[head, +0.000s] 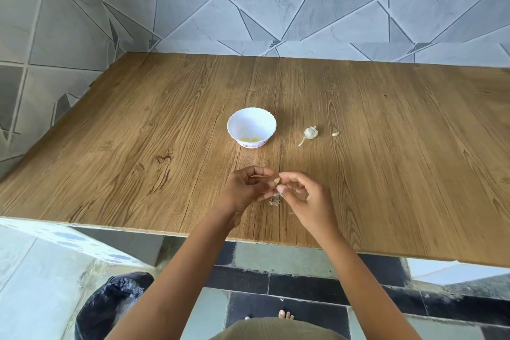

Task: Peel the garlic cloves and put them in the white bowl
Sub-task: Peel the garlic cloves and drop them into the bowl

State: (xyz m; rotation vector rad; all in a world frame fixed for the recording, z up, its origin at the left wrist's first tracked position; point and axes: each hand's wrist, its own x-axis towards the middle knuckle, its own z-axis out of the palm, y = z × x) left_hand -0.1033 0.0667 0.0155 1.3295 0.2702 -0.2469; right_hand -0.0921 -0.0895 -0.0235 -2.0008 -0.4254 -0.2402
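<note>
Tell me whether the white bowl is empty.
Not empty: the white bowl holds a few pale yellow pieces at its bottom, probably peeled cloves.

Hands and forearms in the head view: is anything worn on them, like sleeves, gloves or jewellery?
Nothing shows. The left hand and right hand have no gloves, rings, watch or bangles visible, and both forearms are uncovered to the frame's edge. Only an olive-green garment shows at the bottom.

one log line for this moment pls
step: peeling | left hand, right hand: pinch garlic clove | white bowl: yellowish pieces inside | garlic bulb, loose clove: right of bowl | peel scraps: under hands
</note>
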